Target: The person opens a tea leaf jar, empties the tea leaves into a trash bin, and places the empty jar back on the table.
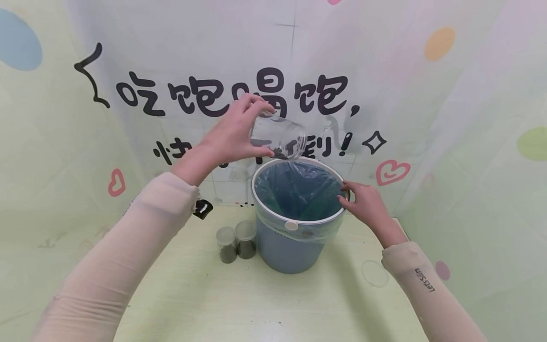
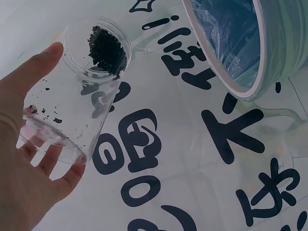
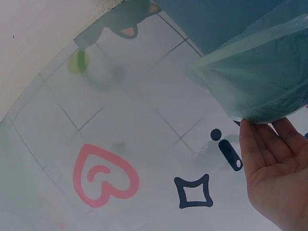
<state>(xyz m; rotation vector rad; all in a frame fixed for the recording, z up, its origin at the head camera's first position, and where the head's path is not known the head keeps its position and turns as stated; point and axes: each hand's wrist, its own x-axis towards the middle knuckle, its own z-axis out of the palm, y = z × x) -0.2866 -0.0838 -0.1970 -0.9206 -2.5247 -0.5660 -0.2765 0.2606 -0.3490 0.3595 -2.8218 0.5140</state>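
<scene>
My left hand (image 1: 232,130) grips a clear plastic jar (image 1: 275,133), thumb on one side and fingers on the other, tipped nearly sideways above the bin. A clump of dark crumbly flakes (image 2: 107,52) lies near the jar's mouth, with a few bits stuck along the wall. Below stands a blue trash bin (image 1: 290,256) with a white rim, lined with a clear plastic bag (image 1: 299,190). At the bin's right side my right hand (image 1: 365,202) holds the rim; in the right wrist view its fingers (image 3: 260,144) press against the bag's folded-over edge.
Two clear lidded jars with dark contents, a left jar (image 1: 227,244) and a right jar (image 1: 246,240), stand close to the bin's left on the pale table (image 1: 239,304). A printed curtain (image 1: 205,42) with black lettering hangs behind.
</scene>
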